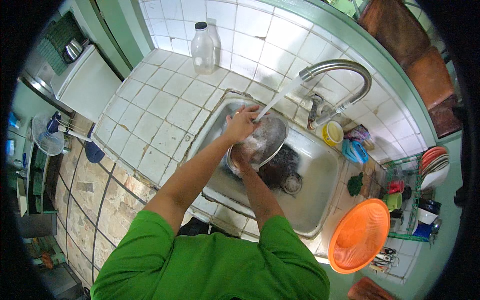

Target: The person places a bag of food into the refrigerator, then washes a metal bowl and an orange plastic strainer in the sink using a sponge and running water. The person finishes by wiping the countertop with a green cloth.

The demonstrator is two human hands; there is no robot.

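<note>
A round metal pot point(268, 137) is tilted in the stainless steel sink point(318, 176), its inside streaked with whitish suds. Water point(281, 95) pours onto it from the curved metal faucet point(337, 65). My left hand point(243, 122) lies over the pot's far left side, fingers spread beside the stream. At the near left rim, my right hand point(237, 154) grips the pot; its fingers are partly hidden. A dark patch point(279, 165) surrounds the drain point(292, 183) under the pot, and cloudy water covers part of the basin.
Left of the sink runs a white tiled counter point(161, 108) with a capped clear bottle point(203, 48) by the wall. On the right are a yellow tub point(332, 133), blue brushes point(354, 151), a green scrubber point(355, 184), an orange plastic basin point(360, 236) and a green dish rack point(407, 195).
</note>
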